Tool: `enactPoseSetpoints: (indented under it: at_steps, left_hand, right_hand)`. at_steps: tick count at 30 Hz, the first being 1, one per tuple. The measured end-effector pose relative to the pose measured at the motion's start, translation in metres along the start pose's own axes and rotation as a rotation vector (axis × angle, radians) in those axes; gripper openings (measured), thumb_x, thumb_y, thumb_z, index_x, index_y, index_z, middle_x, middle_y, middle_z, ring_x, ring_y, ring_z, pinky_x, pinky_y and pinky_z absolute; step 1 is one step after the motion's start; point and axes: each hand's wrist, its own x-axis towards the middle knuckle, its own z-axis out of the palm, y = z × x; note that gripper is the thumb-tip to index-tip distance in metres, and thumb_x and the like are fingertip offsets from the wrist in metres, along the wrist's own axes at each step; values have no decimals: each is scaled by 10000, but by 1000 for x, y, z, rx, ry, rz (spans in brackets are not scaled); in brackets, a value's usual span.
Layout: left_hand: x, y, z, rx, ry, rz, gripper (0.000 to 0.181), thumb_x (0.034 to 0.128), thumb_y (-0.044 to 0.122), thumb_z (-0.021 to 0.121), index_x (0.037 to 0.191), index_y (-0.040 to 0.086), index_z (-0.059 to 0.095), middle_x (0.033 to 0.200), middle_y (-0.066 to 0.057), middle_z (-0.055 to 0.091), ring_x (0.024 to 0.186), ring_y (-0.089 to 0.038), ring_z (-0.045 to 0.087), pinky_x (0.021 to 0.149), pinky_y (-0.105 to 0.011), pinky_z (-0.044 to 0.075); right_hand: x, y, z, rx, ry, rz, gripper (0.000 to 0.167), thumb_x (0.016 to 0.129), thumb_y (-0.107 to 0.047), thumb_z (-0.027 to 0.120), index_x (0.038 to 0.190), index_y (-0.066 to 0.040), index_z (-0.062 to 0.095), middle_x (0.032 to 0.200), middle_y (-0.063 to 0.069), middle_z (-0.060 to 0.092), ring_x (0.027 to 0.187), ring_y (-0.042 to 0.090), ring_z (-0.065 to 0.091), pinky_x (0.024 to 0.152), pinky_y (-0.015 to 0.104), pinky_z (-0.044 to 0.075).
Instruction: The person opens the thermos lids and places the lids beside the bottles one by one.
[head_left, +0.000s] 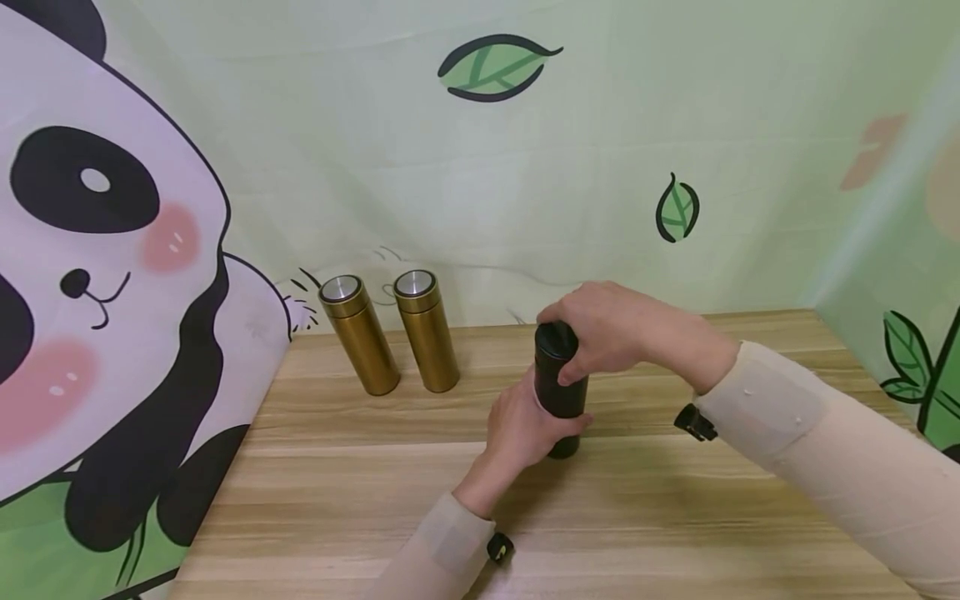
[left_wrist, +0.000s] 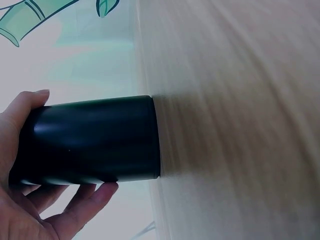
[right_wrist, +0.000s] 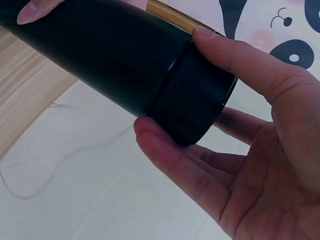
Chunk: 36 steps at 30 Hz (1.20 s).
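Note:
A black thermos flask [head_left: 561, 398] stands on the wooden table [head_left: 337, 500], right of the middle in the head view. My left hand [head_left: 519, 427] grips its body from the left side. In the left wrist view, the flask's base [left_wrist: 150, 137] meets the tabletop, with thumb and fingers on opposite sides of the black body. From above, my right hand [head_left: 611, 329] holds the flask's black lid [right_wrist: 195, 92] between thumb and fingers. The right wrist view shows the palm apart from the lid's end. The lid sits on the body, with a thin seam between them.
Two gold thermos flasks with silver-topped lids, a left one [head_left: 363, 346] and a right one [head_left: 429, 342], stand upright to the left of the black flask. Behind the table hangs a pale green cloth [head_left: 337, 125] with printed leaves and a panda.

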Motion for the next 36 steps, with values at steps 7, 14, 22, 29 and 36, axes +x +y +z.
enactPoseSetpoints:
  at_steps: [7,14,22,29,36]
  left_hand:
    - [0,0,1,-7,4,-6,784,737,588,870,1359,231,553,1127,-3,755,963,-226,712,741,-350,523]
    - [0,-1,0,-17,-5,-9,795,735,582,872,1363,221,545,1117,0,750,944,-217,701,730,-340,510]
    - [0,0,-1,-22,-11,-18,785,736,580,867,1354,216,547,1106,-6,746,929,-216,692,722,-334,496]
    - [0,-2,0,-29,-15,-9,788,742,573,867,1366,221,538,1120,-9,746,931,-217,685,732,-342,494]
    - [0,-2,-1,-24,-17,-3,768,747,570,862,1344,202,548,1114,-7,745,923,-210,682,736,-343,496]
  right_hand:
    - [0,2,-2,30,-21,-36,687,802,-196,896,1425,-122,616,1244,97,721,1120,280,670,933,440,563]
    - [0,4,-2,55,-33,-64,725,753,-62,909,1414,-172,634,1281,85,711,1164,291,653,991,474,536]
    - [-1,5,-4,54,-40,-113,739,715,40,904,1363,-216,657,1252,73,692,1167,300,624,1018,509,509]
    - [0,7,-1,57,-10,-164,666,705,79,886,1245,-252,681,1130,39,678,1083,272,617,973,522,508]
    - [0,9,1,52,10,-208,656,699,129,855,1188,-273,683,1097,12,666,1054,258,616,947,510,516]
